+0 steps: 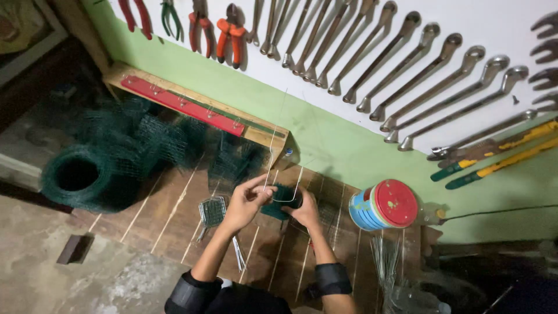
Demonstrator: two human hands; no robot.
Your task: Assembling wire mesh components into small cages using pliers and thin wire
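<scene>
My left hand (243,203) pinches a thin bent metal wire (273,145) that rises from the bench toward the wall. My right hand (304,209) grips a small folded piece of dark green wire mesh (279,203), and the wire's U-shaped bend runs over that piece. Both hands meet over the wooden plank bench (174,215). Just left of my left hand lies a small wire-grid frame (213,210).
A roll of green mesh (78,177) and loose mesh lie at the left. A blue tin with a red lid (385,204) stands at the right, with straight wire rods (385,259) below it. Wrenches (407,64) and pliers (229,32) hang on the wall.
</scene>
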